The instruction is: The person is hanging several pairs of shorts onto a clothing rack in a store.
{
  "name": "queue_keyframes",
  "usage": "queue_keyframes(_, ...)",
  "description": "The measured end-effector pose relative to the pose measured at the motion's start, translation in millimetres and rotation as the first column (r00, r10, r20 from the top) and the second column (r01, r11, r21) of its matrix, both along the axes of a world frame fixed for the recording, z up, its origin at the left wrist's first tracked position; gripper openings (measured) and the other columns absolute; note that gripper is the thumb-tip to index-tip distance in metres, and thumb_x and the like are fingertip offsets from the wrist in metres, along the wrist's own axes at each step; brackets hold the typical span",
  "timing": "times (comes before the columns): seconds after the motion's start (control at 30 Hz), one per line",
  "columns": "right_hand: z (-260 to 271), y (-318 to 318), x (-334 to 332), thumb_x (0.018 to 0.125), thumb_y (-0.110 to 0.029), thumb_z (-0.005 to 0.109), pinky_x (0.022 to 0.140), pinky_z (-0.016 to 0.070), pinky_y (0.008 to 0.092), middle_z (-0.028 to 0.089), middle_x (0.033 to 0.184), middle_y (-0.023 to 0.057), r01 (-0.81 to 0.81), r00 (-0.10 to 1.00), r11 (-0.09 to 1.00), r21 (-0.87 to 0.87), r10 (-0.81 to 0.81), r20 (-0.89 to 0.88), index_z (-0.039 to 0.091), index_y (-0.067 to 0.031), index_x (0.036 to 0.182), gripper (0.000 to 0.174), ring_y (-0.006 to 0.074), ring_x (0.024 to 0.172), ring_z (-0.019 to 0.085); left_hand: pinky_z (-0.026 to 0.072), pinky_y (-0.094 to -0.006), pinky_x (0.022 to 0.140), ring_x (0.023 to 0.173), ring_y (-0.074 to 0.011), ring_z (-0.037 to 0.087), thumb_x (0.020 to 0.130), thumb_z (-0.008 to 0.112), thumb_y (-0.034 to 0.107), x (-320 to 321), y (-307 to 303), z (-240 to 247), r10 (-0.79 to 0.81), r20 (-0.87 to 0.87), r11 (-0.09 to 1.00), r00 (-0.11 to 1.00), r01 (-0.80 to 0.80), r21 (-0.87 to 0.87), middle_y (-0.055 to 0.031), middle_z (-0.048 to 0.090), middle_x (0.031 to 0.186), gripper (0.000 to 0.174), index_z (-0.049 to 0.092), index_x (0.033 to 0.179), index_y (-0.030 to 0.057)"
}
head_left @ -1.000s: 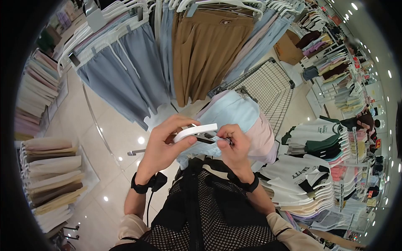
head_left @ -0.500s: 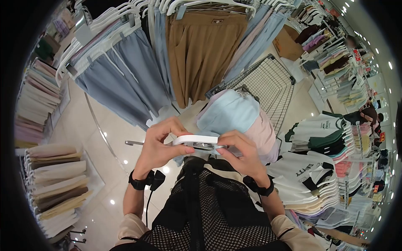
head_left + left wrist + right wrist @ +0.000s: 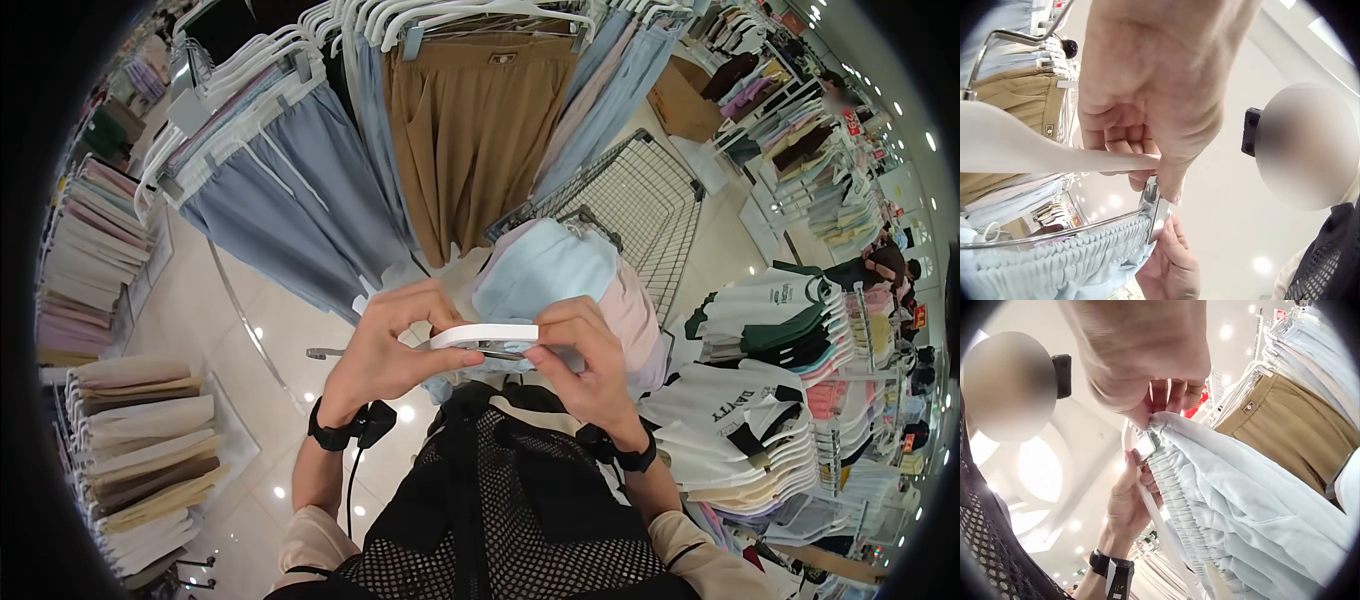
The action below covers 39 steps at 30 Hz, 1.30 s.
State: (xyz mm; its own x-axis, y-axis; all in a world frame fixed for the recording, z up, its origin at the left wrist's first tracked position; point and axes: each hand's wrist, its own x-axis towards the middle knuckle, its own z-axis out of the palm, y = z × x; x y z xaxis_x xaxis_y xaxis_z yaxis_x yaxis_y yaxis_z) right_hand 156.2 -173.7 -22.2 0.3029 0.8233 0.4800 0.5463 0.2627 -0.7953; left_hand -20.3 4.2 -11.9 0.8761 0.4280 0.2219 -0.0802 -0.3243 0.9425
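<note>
My left hand is at one end of a white trouser hanger. In the left wrist view its thumb and fingers pinch the metal clip that sits on the hanger's wire bar. Light blue trousers with a gathered elastic waistband hang along this bar. My right hand pinches the waistband's corner right at the clip, thumb against curled fingers. The hanger's metal hook points out to the left, past my left hand.
Ahead stands a rack with blue-grey trousers and brown trousers on white hangers. A wire cart carries folded light blue and pink clothes. Hanging shirts are close on the right, more folded garments on the left.
Both hands have turned the hanger more level, and the right hand has shifted slightly right and closed over the waistband corner. The view has shifted a little against the racks.
</note>
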Motion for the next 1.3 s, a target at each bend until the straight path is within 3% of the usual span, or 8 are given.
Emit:
queue_keyframes(0.53, 15.1, 19.2, -4.8, 0.088, -0.007, 0.074, 0.085, 0.0498, 0.0359, 0.063, 0.119, 0.0130, -0.101, 0.988, 0.972, -0.211, 0.072, -0.140, 0.066, -0.0008, 0.106, 0.021, 0.0285, 0.104, 0.064, 0.0398, -0.0280, 0.063, 0.067, -0.0127, 0.051, 0.071, 0.090, 0.013, 3.7, 1.9, -6.3, 0.113, 0.027, 0.992, 0.993, -0.114, 0.052, -0.0012, 0.061, 0.075, 0.030, 0.077, 0.096, 0.0049)
queue_keyframes(0.67, 22.7, 35.3, -1.0, 0.091, -0.014, 0.072, 0.071, 0.0514, 0.0327, 0.071, 0.095, 0.0128, -0.164, 0.985, 0.887, -0.431, 0.169, -0.026, 0.067, -0.0001, 0.116, 0.029, 0.0223, 0.077, 0.066, 0.0432, -0.0280, 0.065, 0.069, -0.0144, 0.052, 0.075, 0.088, 0.012, 6.4, 2.9, 6.3, 0.091, 0.014, 0.985, 0.996, -0.092, 0.147, -0.0022, 0.064, 0.079, 0.039, 0.076, 0.111, 0.0060)
queue_keyframes(0.77, 15.1, 48.1, 1.7, 0.092, -0.016, 0.072, 0.059, 0.0482, 0.0298, 0.068, 0.071, 0.0101, -0.206, 0.977, 0.888, -0.412, 0.164, -0.134, 0.067, 0.0001, 0.118, 0.031, 0.0149, 0.058, 0.057, 0.0496, -0.0292, 0.071, 0.076, -0.0173, 0.058, 0.076, 0.086, 0.010, 7.6, -2.2, 12.3, 0.254, 0.075, 0.967, 0.964, -0.251, -0.049, -0.0051, 0.069, 0.090, 0.051, 0.070, 0.124, 0.0057)
queue_keyframes(0.9, 0.1, 46.8, 3.4, 0.091, -0.011, 0.075, 0.059, 0.0466, 0.0257, 0.068, 0.072, 0.0009, -0.038, 0.963, 0.899, -0.436, -0.083, -0.257, 0.073, 0.0041, 0.109, 0.023, 0.0035, 0.064, 0.052, 0.0537, -0.0310, 0.083, 0.095, -0.0186, 0.066, 0.081, 0.077, -0.005, -38.0, 5.5, 9.4, 0.452, 0.311, 0.770, 0.836, -0.541, 0.337, -0.0111, 0.068, 0.117, 0.052, 0.063, 0.130, 0.0039)
queue_keyframes(0.97, 1.0, 46.7, 11.4, 0.093, -0.010, 0.074, 0.075, 0.0496, 0.0217, 0.074, 0.093, 0.0046, -0.047, 0.929, 0.919, -0.391, -0.104, -0.356, 0.072, 0.0080, 0.109, 0.024, 0.0055, 0.079, 0.061, 0.0536, -0.0341, 0.088, 0.105, -0.0229, 0.066, 0.088, 0.068, -0.005, -77.7, 4.7, -8.9, 0.561, 0.386, 0.595, 0.732, -0.681, 0.427, -0.0142, 0.067, 0.121, 0.043, 0.063, 0.130, 0.0038)
queue_keyframes(1.17, 11.4, 57.0, 6.7, 0.096, -0.015, 0.069, 0.086, 0.0522, 0.0275, 0.075, 0.098, 0.0106, -0.093, 0.862, 0.957, -0.275, -0.061, -0.504, 0.069, 0.0066, 0.113, 0.027, 0.0138, 0.091, 0.069, 0.0511, -0.0354, 0.094, 0.112, -0.0225, 0.062, 0.101, 0.059, 0.015, -114.3, 28.3, -87.0, 0.886, 0.097, 0.448, 0.454, -0.891, 0.079, -0.0152, 0.063, 0.128, 0.035, 0.059, 0.133, 0.0019)
queue_keyframes(1.2, 6.0, 60.6, 7.8, 0.096, -0.017, 0.069, 0.087, 0.0532, 0.0301, 0.075, 0.099, 0.0124, -0.118, 0.877, 0.957, -0.265, -0.025, -0.480, 0.068, 0.0057, 0.114, 0.029, 0.0166, 0.091, 0.070, 0.0517, -0.0316, 0.082, 0.098, -0.0170, 0.064, 0.102, 0.062, 0.024, -117.9, 34.3, -93.8, 0.842, 0.027, 0.533, 0.539, -0.821, -0.204, -0.0116, 0.068, 0.119, 0.037, 0.059, 0.131, 0.0010)
queue_keyframes(1.3, -3.5, 74.9, 1.0, 0.097, -0.019, 0.069, 0.087, 0.0539, 0.0308, 0.075, 0.100, 0.0137, -0.180, 0.849, 0.962, -0.207, 0.045, -0.527, 0.065, 0.0049, 0.118, 0.032, 0.0174, 0.089, 0.070, 0.0506, -0.0282, 0.078, 0.091, -0.0126, 0.063, 0.102, 0.062, 0.026, -144.6, 49.9, -98.5, 0.524, -0.187, 0.738, 0.831, -0.552, -0.388, -0.0075, 0.070, 0.105, 0.036, 0.061, 0.130, 0.0032)
